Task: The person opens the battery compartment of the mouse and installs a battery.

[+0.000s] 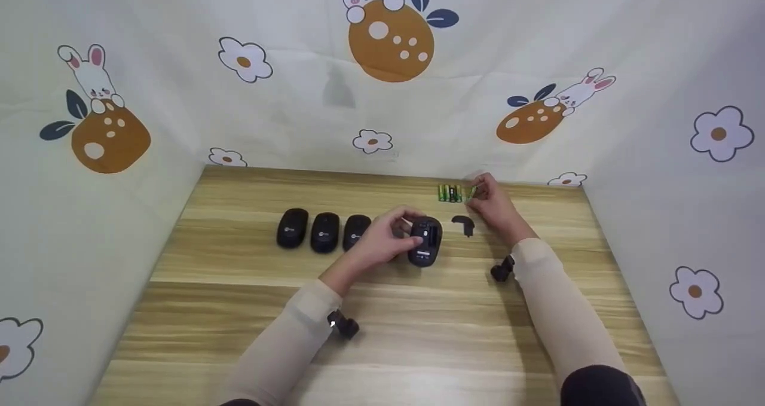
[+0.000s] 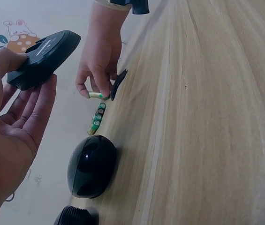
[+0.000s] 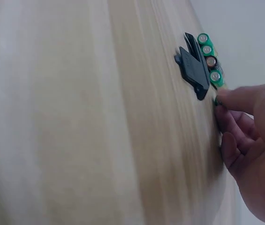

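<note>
My left hand (image 1: 382,237) holds a black computer mouse (image 1: 425,242) above the table, its underside turned up and the battery slot bare. In the left wrist view the thumb presses on that mouse (image 2: 45,58) while the fingers support it from below. At the back of the table my right hand (image 1: 495,205) pinches a green battery (image 1: 472,193) between thumb and fingertips. Just left of it stands a row of several green batteries (image 1: 449,193). The black battery cover (image 1: 465,224) lies on the table between the two hands.
Three more black mice lie in a row to the left: one at the far end (image 1: 292,228), a middle one (image 1: 324,232), and one (image 1: 356,229) partly behind my left hand. Printed cloth walls (image 1: 299,119) stand around the wooden table (image 1: 239,310).
</note>
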{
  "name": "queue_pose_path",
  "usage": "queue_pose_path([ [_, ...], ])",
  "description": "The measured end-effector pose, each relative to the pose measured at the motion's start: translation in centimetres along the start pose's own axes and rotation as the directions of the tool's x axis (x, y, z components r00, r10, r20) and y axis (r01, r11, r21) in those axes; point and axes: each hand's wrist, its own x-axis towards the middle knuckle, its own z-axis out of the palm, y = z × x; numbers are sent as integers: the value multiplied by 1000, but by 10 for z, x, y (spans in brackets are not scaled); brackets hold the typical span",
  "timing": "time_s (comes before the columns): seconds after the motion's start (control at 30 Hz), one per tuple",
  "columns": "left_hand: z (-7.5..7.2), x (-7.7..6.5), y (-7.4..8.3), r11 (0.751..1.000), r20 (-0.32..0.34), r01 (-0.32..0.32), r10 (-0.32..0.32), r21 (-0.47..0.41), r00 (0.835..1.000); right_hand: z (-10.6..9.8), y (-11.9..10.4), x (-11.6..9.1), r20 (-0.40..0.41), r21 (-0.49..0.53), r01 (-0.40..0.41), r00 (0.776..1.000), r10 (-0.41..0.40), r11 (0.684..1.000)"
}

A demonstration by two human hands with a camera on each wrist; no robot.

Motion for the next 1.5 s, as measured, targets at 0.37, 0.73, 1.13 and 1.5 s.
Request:
queue_pose_path([
  [0.37,0,1,1,1000,-10,21,-20,11,1000,6,-4,-10,-112,100,65,992,-54,993],
  [0.73,-1,3,-1,999,-9,13,-13,36,1000,16,-28,-25,-107,264,96,992,-70,960],
  [1.13,-1,3,-2,999,-16,33,-32,28,999,20,-61,-46,-47,351,98,995,-87,931],
  [1.5,-2,3,-1,999,-22,48,-48,22,999,24,-90,-68,-46,368,164,986,-158,915],
])
